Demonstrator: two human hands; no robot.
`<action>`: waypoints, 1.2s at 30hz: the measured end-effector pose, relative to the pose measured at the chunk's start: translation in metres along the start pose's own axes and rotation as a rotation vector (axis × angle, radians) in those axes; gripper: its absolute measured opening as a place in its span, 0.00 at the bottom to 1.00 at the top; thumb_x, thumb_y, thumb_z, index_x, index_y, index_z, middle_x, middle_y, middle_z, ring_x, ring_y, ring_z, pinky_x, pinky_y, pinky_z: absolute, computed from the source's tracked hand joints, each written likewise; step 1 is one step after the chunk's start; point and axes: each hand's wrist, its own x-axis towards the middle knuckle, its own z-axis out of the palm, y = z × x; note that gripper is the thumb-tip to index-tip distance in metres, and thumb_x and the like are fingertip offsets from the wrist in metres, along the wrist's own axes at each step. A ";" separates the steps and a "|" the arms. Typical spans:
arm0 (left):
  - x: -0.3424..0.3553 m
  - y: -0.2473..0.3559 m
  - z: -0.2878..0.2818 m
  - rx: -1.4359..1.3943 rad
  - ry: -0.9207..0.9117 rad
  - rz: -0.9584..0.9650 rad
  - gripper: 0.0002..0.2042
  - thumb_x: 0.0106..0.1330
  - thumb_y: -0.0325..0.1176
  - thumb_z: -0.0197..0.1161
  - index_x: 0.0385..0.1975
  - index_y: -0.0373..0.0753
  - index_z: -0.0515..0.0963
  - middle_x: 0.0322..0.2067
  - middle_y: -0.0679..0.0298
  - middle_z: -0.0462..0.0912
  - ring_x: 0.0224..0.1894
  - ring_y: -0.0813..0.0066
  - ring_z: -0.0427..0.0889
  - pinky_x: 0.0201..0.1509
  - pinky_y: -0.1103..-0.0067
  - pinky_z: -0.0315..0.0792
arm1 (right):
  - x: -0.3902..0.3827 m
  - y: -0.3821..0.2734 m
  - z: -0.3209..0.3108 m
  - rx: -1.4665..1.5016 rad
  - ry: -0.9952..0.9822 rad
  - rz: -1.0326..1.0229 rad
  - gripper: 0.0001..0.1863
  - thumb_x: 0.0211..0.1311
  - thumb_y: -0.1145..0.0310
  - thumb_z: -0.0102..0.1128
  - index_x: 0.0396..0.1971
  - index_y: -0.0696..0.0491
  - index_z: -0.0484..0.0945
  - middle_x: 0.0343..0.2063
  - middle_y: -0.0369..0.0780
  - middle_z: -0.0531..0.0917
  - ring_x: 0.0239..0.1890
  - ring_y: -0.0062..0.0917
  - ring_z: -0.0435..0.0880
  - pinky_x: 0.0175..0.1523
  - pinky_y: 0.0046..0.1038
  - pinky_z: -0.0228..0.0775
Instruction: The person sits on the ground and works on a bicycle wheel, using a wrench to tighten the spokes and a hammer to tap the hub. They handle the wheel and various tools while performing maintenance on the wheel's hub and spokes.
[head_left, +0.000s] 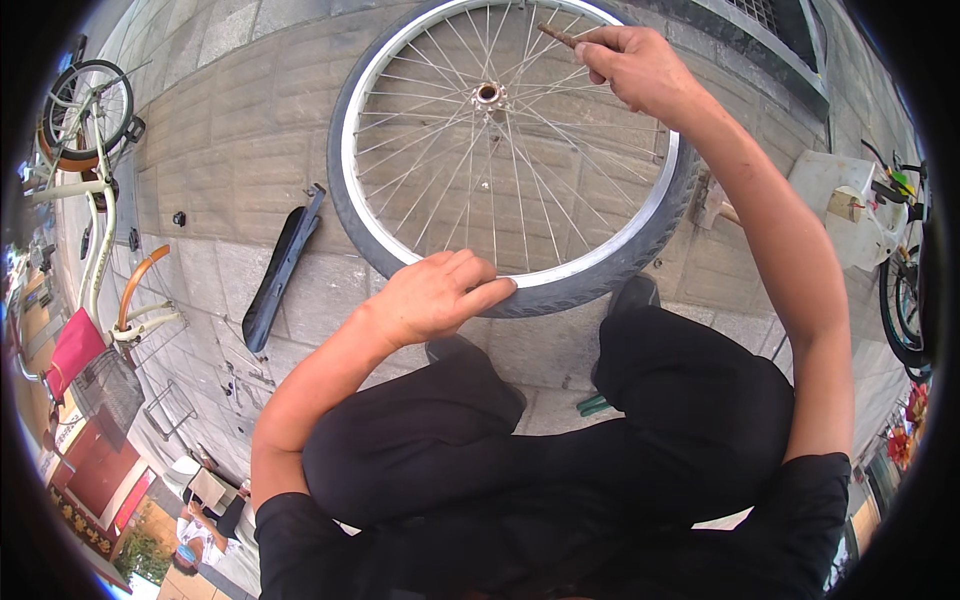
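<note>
A bicycle wheel (600,293) with a dark tyre, a silver rim and thin spokes lies in front of my knees. Its hub (488,95) looks rusty round the central hole. My left hand (425,293) is closed on the near edge of the wheel, with its thumb along the rim. Over the far right part of the wheel, my right hand (640,72) pinches a thin, rusty brown rod-like tool (556,36). The tool points left toward the far rim; whether it touches the wheel I cannot tell.
A long black guard-like part (275,285) lies left of the wheel, among small dark parts (179,218). A cream bicycle (100,200) stands farther left. Right of the wheel are a hammer-like tool (708,203) and a white container (850,205). A person (205,530) sits at lower left.
</note>
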 end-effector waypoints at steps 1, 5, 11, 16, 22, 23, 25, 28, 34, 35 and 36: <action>-0.001 0.003 -0.005 -0.013 0.011 0.001 0.28 0.55 0.22 0.70 0.59 0.46 0.78 0.42 0.64 0.80 0.39 0.61 0.82 0.42 0.68 0.81 | -0.003 -0.006 -0.005 0.067 0.056 0.007 0.17 0.74 0.58 0.63 0.51 0.56 0.86 0.29 0.31 0.82 0.20 0.12 0.69 0.27 0.20 0.65; -0.005 0.022 -0.027 -0.005 0.046 -0.019 0.27 0.59 0.23 0.67 0.61 0.46 0.77 0.43 0.65 0.80 0.42 0.61 0.83 0.43 0.68 0.81 | -0.017 -0.033 -0.052 0.219 0.256 0.011 0.17 0.74 0.56 0.63 0.52 0.51 0.86 0.32 0.35 0.89 0.35 0.29 0.87 0.44 0.28 0.79; 0.002 0.065 -0.095 -0.023 0.186 0.022 0.27 0.60 0.22 0.68 0.63 0.42 0.77 0.43 0.61 0.80 0.39 0.58 0.84 0.40 0.67 0.81 | -0.044 0.040 -0.137 0.596 0.599 -0.040 0.13 0.70 0.63 0.65 0.37 0.59 0.83 0.30 0.35 0.82 0.23 0.15 0.75 0.28 0.25 0.69; 0.002 0.141 -0.145 -0.287 0.416 -0.029 0.31 0.57 0.17 0.68 0.66 0.34 0.76 0.44 0.54 0.76 0.35 0.57 0.82 0.34 0.68 0.80 | -0.107 0.109 -0.101 0.801 0.565 0.176 0.18 0.75 0.63 0.61 0.55 0.60 0.81 0.30 0.36 0.82 0.25 0.18 0.79 0.28 0.22 0.71; 0.024 0.197 -0.142 -0.573 0.516 -0.152 0.33 0.60 0.17 0.67 0.69 0.27 0.70 0.43 0.52 0.75 0.38 0.57 0.80 0.40 0.69 0.79 | -0.131 0.066 -0.033 0.410 -0.313 0.292 0.21 0.72 0.67 0.66 0.59 0.63 0.80 0.27 0.37 0.83 0.19 0.16 0.75 0.25 0.20 0.65; 0.026 0.199 -0.141 -0.573 0.513 -0.159 0.33 0.61 0.17 0.66 0.69 0.26 0.69 0.44 0.52 0.75 0.39 0.57 0.80 0.42 0.70 0.79 | -0.131 0.044 -0.022 0.383 -0.330 0.257 0.21 0.72 0.67 0.66 0.59 0.63 0.80 0.28 0.36 0.83 0.20 0.15 0.75 0.25 0.20 0.65; 0.021 0.200 -0.136 -0.603 0.552 -0.173 0.32 0.62 0.18 0.66 0.69 0.27 0.69 0.44 0.52 0.75 0.39 0.56 0.80 0.42 0.70 0.79 | -0.127 0.011 0.003 0.326 -0.369 0.189 0.20 0.73 0.66 0.66 0.58 0.63 0.81 0.28 0.35 0.82 0.22 0.14 0.74 0.26 0.20 0.65; 0.010 0.191 -0.133 -0.610 0.615 -0.177 0.32 0.63 0.19 0.65 0.70 0.27 0.68 0.45 0.51 0.75 0.40 0.55 0.80 0.44 0.69 0.79 | -0.118 0.014 0.036 0.342 -0.322 0.136 0.18 0.73 0.68 0.66 0.56 0.63 0.83 0.27 0.35 0.83 0.22 0.13 0.74 0.25 0.19 0.64; -0.003 0.186 -0.131 -0.708 0.691 -0.145 0.43 0.47 0.16 0.78 0.70 0.33 0.70 0.50 0.55 0.73 0.48 0.58 0.78 0.49 0.72 0.76 | -0.123 0.011 0.061 0.547 -0.299 0.140 0.18 0.72 0.65 0.68 0.53 0.62 0.83 0.28 0.38 0.84 0.22 0.16 0.76 0.26 0.19 0.66; -0.006 0.186 -0.128 -0.715 0.701 -0.141 0.43 0.47 0.16 0.77 0.70 0.33 0.71 0.50 0.55 0.73 0.47 0.59 0.78 0.48 0.72 0.77 | -0.123 0.010 0.069 0.580 -0.301 0.110 0.17 0.73 0.65 0.68 0.55 0.61 0.83 0.28 0.38 0.84 0.22 0.15 0.75 0.27 0.20 0.67; -0.009 0.184 -0.126 -0.722 0.713 -0.137 0.43 0.47 0.15 0.76 0.69 0.33 0.71 0.50 0.55 0.73 0.46 0.59 0.78 0.47 0.72 0.77 | -0.122 0.005 0.076 0.612 -0.305 0.081 0.17 0.74 0.66 0.67 0.56 0.60 0.83 0.28 0.37 0.85 0.22 0.14 0.75 0.27 0.20 0.67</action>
